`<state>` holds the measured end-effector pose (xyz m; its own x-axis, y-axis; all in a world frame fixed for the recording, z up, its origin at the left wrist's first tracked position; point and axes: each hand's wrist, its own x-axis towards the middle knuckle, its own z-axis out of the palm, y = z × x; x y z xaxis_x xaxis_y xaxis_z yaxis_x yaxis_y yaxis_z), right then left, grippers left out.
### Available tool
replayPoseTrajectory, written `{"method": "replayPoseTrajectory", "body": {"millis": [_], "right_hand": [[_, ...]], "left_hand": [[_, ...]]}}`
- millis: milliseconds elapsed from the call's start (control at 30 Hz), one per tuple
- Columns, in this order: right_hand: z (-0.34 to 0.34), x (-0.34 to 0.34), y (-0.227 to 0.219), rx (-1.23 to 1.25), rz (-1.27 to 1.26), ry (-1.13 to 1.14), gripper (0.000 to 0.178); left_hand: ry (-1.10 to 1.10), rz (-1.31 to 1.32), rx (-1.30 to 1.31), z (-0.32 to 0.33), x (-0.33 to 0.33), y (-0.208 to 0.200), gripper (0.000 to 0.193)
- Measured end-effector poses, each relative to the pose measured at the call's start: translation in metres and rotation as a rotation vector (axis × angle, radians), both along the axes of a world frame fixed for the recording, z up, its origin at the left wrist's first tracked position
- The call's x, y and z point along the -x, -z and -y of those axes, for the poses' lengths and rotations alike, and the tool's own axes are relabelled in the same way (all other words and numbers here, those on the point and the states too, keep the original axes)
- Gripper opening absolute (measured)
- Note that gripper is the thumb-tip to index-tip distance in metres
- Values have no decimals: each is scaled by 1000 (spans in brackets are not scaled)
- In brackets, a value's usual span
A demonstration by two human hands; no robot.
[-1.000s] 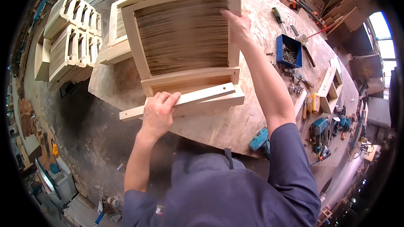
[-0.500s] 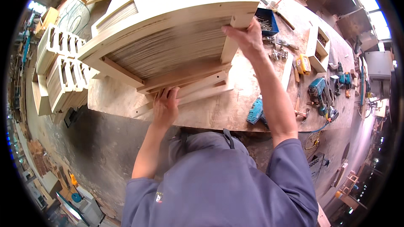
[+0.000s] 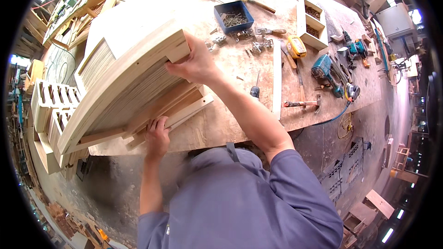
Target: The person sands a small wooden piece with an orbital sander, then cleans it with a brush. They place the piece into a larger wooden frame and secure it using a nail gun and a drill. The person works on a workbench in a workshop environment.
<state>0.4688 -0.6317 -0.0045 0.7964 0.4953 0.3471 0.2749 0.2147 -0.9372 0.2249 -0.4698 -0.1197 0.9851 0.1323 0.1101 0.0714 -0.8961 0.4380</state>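
We appear to be holding the wooden frame [image 3: 131, 85] tilted over the worktop's [image 3: 226, 127] near-left corner, right fingers [image 3: 176, 68] pinching one end, left fingers [image 3: 158, 123] curled at its underside; the next move likely needs even support.

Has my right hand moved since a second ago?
Yes, toward you. Judged against the blue box, your right hand was left and slightly above it in the picture; now it is left and well below.
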Motion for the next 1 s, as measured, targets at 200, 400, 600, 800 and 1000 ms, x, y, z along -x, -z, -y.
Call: {"method": "replayPoseTrajectory", "body": {"millis": [200, 400, 600, 800, 1000], "right_hand": [[5, 8, 1, 34, -82, -98, 47], [2, 6, 8, -3, -78, -84, 43], [5, 10, 5, -20, -73, -32, 39], [5, 12, 8, -93, -101, -55, 40], [6, 11, 11, -94, -81, -54, 40]], "left_hand": [[-49, 38, 56, -1, 20, 18, 46], [-98, 52, 21, -5, 14, 14, 44], [-42, 20, -7, 7, 2, 6, 39], [-12, -30, 10, 7, 3, 15, 39], [4, -34, 34, 3, 1, 12, 41]]}}
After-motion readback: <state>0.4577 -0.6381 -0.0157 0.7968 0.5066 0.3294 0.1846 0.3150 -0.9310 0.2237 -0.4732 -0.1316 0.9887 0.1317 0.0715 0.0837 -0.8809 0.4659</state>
